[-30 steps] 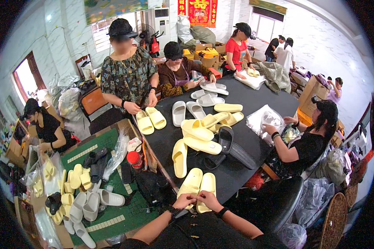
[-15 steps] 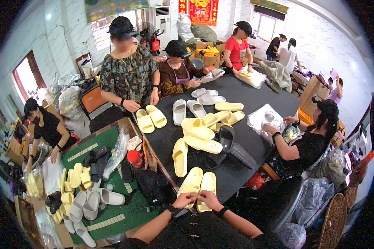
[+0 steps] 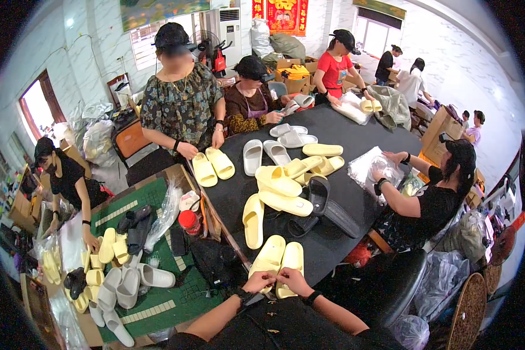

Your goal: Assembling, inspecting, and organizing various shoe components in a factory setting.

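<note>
A pair of pale yellow slide slippers lies side by side at the table's near edge, the left slipper (image 3: pixel 270 253) and the right slipper (image 3: pixel 293 256). Over the near end of the left one is my left hand (image 3: pixel 259 282), fingers bent into a pinch. My right hand (image 3: pixel 296 282) does the same over the right slipper, its fingertips almost meeting the left's. Whatever is between the fingers is too small to make out. Just beyond lie a heap of yellow slippers (image 3: pixel 279 182) and black slippers (image 3: pixel 318 196), with grey slippers (image 3: pixel 252 157) farther off.
The black table (image 3: pixel 367 151) is shared by several people. A co-worker (image 3: pixel 181 111) at far left touches another yellow pair (image 3: pixel 219 164); one at right handles clear plastic bags (image 3: pixel 374 167). A green mat table (image 3: pixel 157 297) at left holds grey slippers and a red-lidded jar (image 3: pixel 188 221).
My hands and the slippers under them stay put. The co-worker in red now holds yellow slippers beside the bag; the one at right has shifted the plastic bags, and the one at far left reaches toward slippers.
</note>
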{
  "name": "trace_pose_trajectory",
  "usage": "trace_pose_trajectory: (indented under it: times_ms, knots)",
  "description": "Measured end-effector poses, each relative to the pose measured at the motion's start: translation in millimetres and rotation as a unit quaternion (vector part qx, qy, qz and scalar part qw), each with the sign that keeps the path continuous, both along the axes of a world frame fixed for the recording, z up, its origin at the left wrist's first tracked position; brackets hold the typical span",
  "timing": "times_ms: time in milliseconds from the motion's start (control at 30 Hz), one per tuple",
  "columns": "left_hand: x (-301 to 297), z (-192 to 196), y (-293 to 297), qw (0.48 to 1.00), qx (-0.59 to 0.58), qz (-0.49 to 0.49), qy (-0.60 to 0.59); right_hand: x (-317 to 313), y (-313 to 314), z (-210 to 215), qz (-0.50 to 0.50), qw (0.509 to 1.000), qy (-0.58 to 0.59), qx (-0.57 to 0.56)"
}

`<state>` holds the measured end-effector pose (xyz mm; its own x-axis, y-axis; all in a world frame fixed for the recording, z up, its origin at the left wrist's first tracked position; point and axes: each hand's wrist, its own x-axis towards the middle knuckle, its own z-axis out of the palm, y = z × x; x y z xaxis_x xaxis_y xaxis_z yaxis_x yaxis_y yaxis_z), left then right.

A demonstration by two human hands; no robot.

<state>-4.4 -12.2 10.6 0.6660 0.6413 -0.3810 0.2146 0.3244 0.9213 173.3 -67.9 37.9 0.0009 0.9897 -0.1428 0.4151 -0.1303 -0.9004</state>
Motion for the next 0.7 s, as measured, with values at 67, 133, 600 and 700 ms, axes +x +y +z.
trace_pose_trajectory:
  times_ms: [67, 133, 600, 700]
  knots:
    - [0.1, -1.2, -0.4, 1.0, -0.014, 0.007, -0.01, 0.0, 0.3, -2.2, 0.009, 1.0, -0.014, 0.004]
    - [0.1, -0.2, -0.5, 1.0, -0.008, 0.006, -0.012, 1.6, 0.5, -7.8, 0.005, 1.0, 0.009, 0.009]
    - [2.2, -0.5, 3.6, 1.0, 0.03, -0.003, 0.01, 2.2, 3.1, 7.2, 0.005, 1.0, -0.013, -0.001]
    - [2.1, -5.9, 4.3, 1.0, 0.012, -0.001, -0.012, 3.0, 2.5, 6.3, 0.005, 1.0, -0.001, -0.001]
